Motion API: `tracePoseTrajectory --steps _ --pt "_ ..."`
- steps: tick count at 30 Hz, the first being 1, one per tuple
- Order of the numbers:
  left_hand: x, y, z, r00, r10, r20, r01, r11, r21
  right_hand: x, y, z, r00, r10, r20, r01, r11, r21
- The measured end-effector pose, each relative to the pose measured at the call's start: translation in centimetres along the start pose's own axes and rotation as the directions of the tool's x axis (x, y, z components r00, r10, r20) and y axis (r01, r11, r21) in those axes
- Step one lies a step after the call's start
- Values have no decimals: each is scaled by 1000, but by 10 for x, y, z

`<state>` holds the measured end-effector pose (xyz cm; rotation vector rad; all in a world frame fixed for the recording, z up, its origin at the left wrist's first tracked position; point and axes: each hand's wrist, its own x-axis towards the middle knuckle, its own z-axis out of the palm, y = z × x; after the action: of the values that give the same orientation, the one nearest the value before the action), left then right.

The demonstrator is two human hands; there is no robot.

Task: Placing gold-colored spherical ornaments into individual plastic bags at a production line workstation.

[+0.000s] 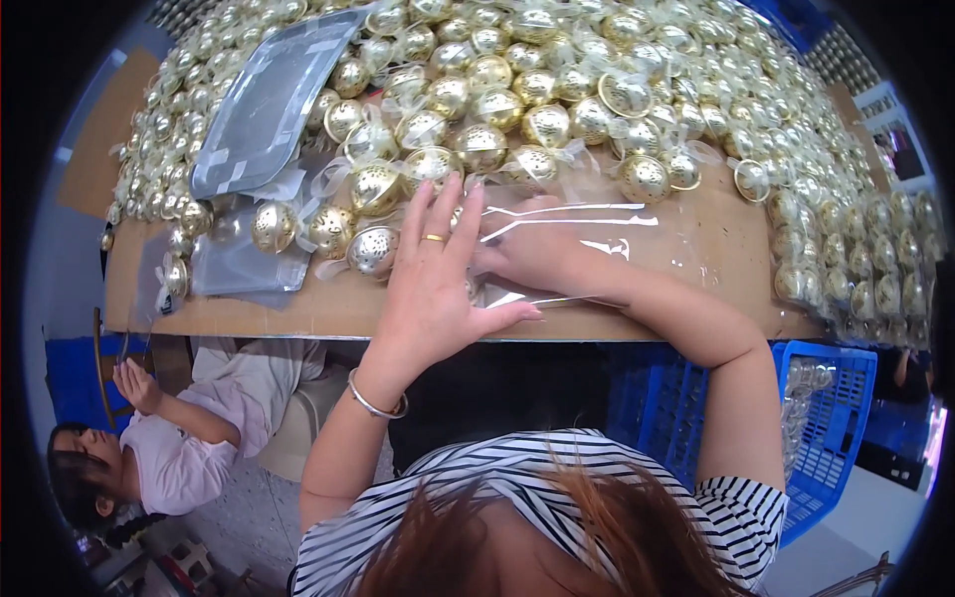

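Left hand lies flat, fingers spread, on a clear bag; right hand pinches the bag beside them. Gold balls lie just beyond on the desk.

The person wears a short-sleeved top with horizontal black and white stripes; the sleeve hems end at the upper arms, leaving both forearms bare. The left hand carries a narrow gold-coloured ring on one finger. A thin silver-coloured bangle encircles the left wrist. The right hand shows no visible jewellery. Reddish-brown hair appears at the lower edge of the view, partly covering the striped top.
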<state>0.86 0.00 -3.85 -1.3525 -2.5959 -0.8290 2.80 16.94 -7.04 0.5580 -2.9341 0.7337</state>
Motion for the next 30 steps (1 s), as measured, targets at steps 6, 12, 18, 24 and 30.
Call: tracePoseTrajectory --steps 6,12,18,24,30 --pt "-1 5 -5 996 72 44 -76 991 114 -17 -7 -31 991 32 134 -50 990 134" --pt "-7 16 0 999 40 -13 -38 987 155 -101 33 -69 786 519 -337 -540 841 35" --pt "-4 14 3 997 59 -48 -52 989 141 -87 60 -54 748 338 -571 -543 806 -235" --pt "-6 9 1 997 48 -57 -43 995 89 -137 21 -56 810 586 -28 -348 519 780" --pt "-6 9 -3 998 59 -32 -57 996 76 -102 21 -74 850 477 223 -498 588 638"
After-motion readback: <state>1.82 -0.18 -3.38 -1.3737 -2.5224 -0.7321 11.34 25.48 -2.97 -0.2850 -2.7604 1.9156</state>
